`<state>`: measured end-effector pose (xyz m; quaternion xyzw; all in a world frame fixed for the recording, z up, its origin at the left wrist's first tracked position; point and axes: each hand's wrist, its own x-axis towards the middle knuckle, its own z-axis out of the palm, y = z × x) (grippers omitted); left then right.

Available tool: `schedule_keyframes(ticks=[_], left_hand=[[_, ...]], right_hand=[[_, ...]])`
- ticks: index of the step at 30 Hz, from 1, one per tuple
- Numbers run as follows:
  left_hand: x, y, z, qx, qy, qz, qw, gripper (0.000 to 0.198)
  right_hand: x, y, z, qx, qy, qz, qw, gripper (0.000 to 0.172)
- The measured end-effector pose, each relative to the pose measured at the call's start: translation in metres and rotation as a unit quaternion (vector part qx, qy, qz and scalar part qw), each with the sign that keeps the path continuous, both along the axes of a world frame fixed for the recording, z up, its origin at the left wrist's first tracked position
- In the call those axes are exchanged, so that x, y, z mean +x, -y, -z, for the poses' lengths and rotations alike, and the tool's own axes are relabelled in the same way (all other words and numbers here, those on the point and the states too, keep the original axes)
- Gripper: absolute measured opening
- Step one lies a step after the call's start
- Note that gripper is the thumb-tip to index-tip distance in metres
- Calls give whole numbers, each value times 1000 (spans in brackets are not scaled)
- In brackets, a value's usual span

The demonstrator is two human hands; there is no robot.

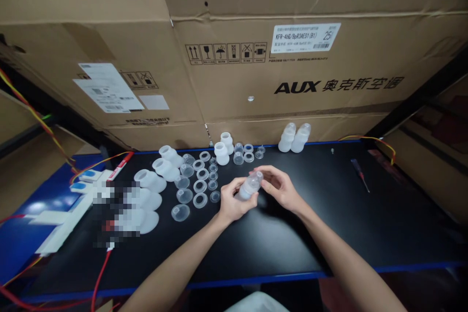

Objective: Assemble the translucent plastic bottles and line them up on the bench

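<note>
My left hand [236, 201] is wrapped round a small translucent baby bottle [249, 187], tilted with its clear domed cap up and to the right. My right hand [281, 187] has its thumb and fingers curled against the cap from the right. Left of my hands, clear domed caps [185, 196], ring collars [200, 186] and small clear teats [213, 175] lie in columns. Beyond them are several frosted bottle bodies [149, 180], some lying tilted. Two more bodies [221, 153] stand upright at the back, beside a few caps, rings and teats.
Two capped bottles [295, 137] stand at the back, against a large cardboard box [234, 97]. On the right of the black table [307, 248] lies a screwdriver [360, 174]. A white power strip [73, 212] with red and yellow wires runs along the left. Pixelation hides part of the left side.
</note>
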<state>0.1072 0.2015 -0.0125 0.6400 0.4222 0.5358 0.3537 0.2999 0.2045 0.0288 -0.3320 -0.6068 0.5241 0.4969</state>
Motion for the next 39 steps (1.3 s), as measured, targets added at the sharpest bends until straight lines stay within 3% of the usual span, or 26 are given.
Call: schedule_keyframes(ticks=[9,25,39], left_hand=[[0,0,0,26,-21,-2,999,36],[0,0,3,100,-16,-9,995,33],[-1,0,3,113,-21,-10,993,32]], right_hand=[[3,0,-7,-13,-25,39,999,47],[5,5,-1,29,-51,-24,998,34],[3,5,-1,35,-30,-11,999,37]])
